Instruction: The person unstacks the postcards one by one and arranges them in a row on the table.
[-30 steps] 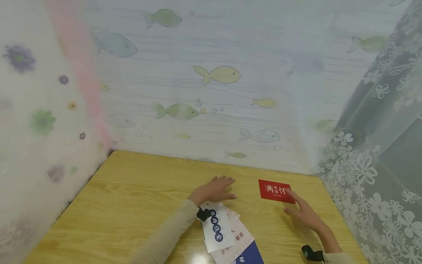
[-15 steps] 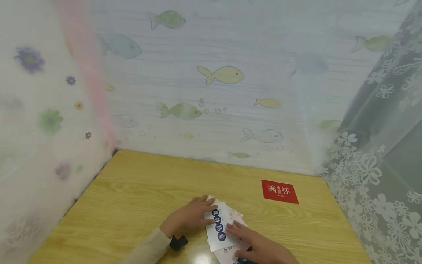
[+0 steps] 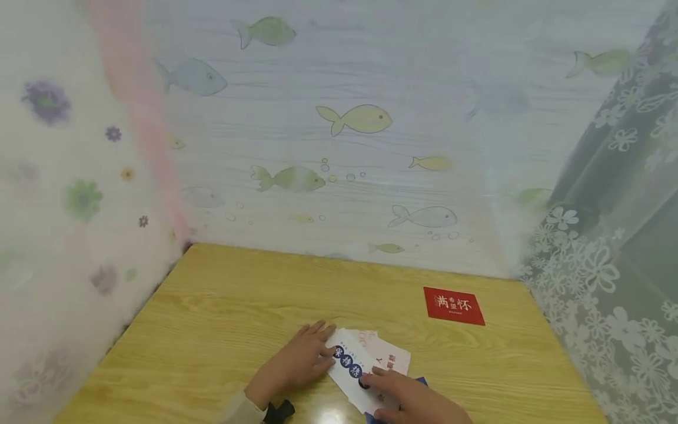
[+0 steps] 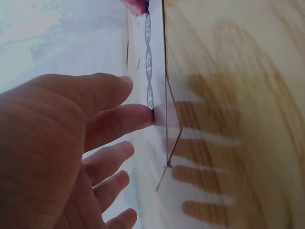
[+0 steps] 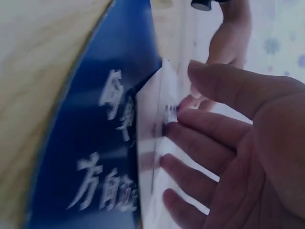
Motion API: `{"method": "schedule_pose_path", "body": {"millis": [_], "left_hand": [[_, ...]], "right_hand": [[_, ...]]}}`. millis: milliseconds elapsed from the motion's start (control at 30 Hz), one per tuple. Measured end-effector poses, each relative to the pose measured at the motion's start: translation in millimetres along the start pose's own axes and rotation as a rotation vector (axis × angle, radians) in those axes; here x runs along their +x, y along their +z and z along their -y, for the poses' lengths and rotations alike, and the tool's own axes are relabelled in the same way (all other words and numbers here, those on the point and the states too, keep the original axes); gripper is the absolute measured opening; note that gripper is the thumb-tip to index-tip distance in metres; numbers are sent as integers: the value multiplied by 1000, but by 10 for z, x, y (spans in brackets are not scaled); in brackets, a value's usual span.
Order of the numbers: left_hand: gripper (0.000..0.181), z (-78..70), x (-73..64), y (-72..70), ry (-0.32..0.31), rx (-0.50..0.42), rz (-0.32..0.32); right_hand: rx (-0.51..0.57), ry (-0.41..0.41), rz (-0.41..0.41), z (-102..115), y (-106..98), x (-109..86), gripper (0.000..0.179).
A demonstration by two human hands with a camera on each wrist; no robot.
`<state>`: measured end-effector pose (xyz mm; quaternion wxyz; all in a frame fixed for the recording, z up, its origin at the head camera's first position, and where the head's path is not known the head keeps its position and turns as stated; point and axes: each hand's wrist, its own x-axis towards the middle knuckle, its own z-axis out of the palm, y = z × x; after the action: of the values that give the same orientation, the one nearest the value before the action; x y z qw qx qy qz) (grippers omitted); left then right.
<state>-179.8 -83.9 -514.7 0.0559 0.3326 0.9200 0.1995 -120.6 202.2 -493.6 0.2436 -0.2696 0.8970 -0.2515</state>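
A white card (image 3: pixel 346 380) with dark blue circles and white characters lies on top of a small fanned pile at the table's front. Under it show a pale pink card (image 3: pixel 396 358) and, lowest, a blue card (image 5: pixel 90 162) with white writing. My left hand (image 3: pixel 299 360) touches the white card's left edge with its index fingertip, the other fingers loosely extended, as the left wrist view shows. From the right, my right hand (image 3: pixel 418 399) rests relaxed fingertips on the white card's near end, covering part of it. Neither hand curls round anything.
A red card (image 3: pixel 454 305) with white characters lies flat at the table's back right. The wooden table (image 3: pixel 222 306) meets a fish-patterned curtain (image 3: pixel 349 194) at its back edge. A flowered lace curtain (image 3: pixel 593 271) hangs along the right side.
My right hand has left the red card and come to the pile; my left hand has drawn back to the pile's left side. The white card has turned, with the pink card showing more at right.
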Motion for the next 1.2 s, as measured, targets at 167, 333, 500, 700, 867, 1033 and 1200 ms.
{"method": "schedule_pose_path", "body": {"millis": [167,333,500,700,867,1033,1200], "left_hand": [[29,-15,-3,25,-13,-9,-34],[40,20,-46,28,5,3,-31],[79,128,-80,96,8,-86,-35],[103,238,15,112,-2,-166,18],[106,299,104,119,-6,-216,58],[104,312,110,144,-16,-218,22],[106,277,33,163,-36,-263,-17]], "right_hand": [[-19,-3,-28,12,-34,29,48],[30,17,-58,-1,-49,69,49],[-99,15,-206,-28,-46,59,70],[-156,82,-234,-11,37,108,97],[-138,141,-244,-22,120,150,107],[-28,159,-276,-57,190,169,110],[95,187,-267,-110,256,192,107]]}}
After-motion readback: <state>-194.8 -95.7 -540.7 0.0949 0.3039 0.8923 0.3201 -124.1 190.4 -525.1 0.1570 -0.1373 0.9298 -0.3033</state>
